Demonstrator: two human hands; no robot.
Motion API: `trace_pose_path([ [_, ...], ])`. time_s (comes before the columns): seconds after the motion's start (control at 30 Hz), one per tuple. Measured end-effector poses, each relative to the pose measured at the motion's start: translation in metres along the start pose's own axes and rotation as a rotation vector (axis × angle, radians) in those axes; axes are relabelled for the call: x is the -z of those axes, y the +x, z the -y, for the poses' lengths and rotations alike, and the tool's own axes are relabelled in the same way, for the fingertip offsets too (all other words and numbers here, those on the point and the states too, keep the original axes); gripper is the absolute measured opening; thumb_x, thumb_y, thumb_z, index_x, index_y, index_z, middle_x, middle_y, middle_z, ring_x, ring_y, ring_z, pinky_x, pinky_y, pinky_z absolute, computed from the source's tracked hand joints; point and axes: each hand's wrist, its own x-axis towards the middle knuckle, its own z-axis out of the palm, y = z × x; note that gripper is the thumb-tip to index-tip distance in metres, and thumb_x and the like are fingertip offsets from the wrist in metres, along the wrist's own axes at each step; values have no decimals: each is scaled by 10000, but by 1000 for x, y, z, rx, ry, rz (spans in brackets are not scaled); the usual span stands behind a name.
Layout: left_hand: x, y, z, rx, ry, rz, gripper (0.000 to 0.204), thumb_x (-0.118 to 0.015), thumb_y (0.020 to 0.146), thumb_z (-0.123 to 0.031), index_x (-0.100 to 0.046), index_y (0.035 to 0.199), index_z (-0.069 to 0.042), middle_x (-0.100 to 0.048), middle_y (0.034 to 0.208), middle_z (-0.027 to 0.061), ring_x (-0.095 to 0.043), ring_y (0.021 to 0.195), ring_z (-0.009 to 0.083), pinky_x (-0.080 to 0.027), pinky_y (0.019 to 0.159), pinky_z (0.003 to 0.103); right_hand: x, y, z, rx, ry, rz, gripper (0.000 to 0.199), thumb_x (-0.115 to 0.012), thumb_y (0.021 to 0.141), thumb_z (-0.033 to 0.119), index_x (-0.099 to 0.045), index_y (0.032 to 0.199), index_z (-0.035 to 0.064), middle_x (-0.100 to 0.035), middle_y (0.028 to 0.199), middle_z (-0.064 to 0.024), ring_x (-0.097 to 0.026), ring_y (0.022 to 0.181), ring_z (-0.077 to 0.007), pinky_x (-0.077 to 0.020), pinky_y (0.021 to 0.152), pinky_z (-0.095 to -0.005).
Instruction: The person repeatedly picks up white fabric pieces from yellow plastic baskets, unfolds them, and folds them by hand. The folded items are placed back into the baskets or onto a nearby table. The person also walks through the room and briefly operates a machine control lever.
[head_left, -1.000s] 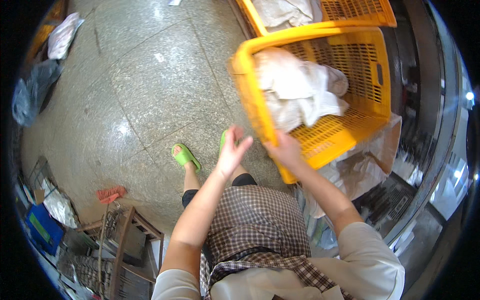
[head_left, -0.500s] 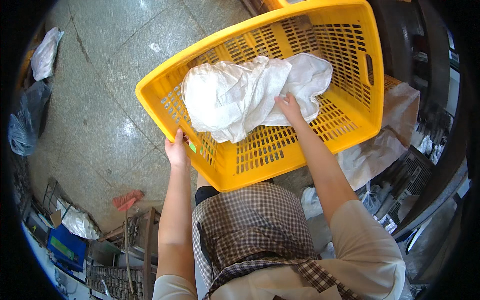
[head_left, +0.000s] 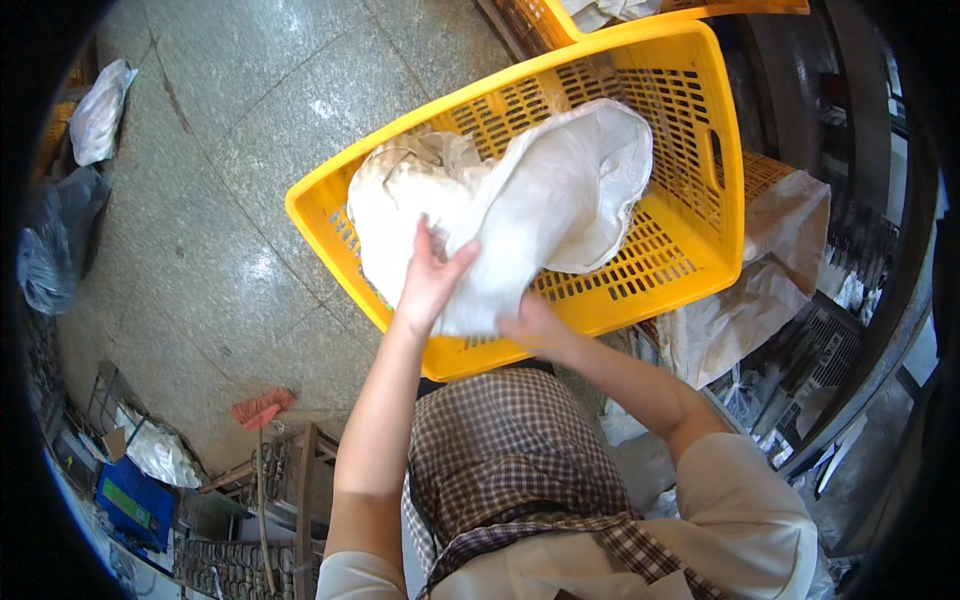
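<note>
A large yellow plastic crate [head_left: 600, 325] with slotted walls stands tilted in front of me. Inside it lies a crumpled white woven sack [head_left: 530, 215], its hemmed edge curling up at the right. My left hand [head_left: 432, 275] rests against the sack's near left part, thumb and fingers apart. Blurred by motion, my right hand [head_left: 540, 328] is at the sack's lower edge, over the crate's near side; its fingers are too smeared to read. Part of the sack between my hands is blurred too.
Another yellow crate [head_left: 535, 22] holding white material adjoins the far side. White sheeting [head_left: 740, 300] hangs at the right beside dark metal framework. Bags, including a dark plastic one [head_left: 62, 235], lie at the far left. A red-headed broom [head_left: 263, 407] and a blue box [head_left: 135, 500] are lower left.
My left hand has left the crate's rim and moved right onto the sack. My right hand has come down and left toward the near rim. The sack's folds have shifted; the crate has moved slightly.
</note>
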Motion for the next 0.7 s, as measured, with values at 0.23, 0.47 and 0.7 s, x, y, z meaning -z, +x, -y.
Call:
trace_pose_path([
  [0.23, 3, -73, -15, -25, 182, 482, 432, -584, 812, -98, -508, 1234, -46, -579, 1161, 149, -580, 1016, 248, -449, 906, 336, 124, -41, -14, -84, -260, -714, 302, -595, 768, 60, -514, 1056, 14, -496, 1079, -161, -508, 993, -252, -425, 849, -394],
  [0.47, 22, -154, -10, -332, 356, 827, 447, -585, 734, -79, -549, 1170, -172, -582, 995, 105, -597, 835, 294, -486, 698, 392, 185, 64, -20, -87, -762, -377, 1008, -682, 710, 175, 11, 1438, 104, -452, 1268, -193, -434, 1171, -311, -294, 997, -472],
  [0.7, 112, -160, 45, 14, 643, 130, 537, -727, 723, -233, -531, 1197, -73, -603, 987, 150, -588, 831, 287, -497, 754, 362, 224, 8, -15, 37, -139, -654, 179, -526, 794, 88, -612, 926, 3, -625, 871, -80, -580, 765, -162, -468, 714, -277],
])
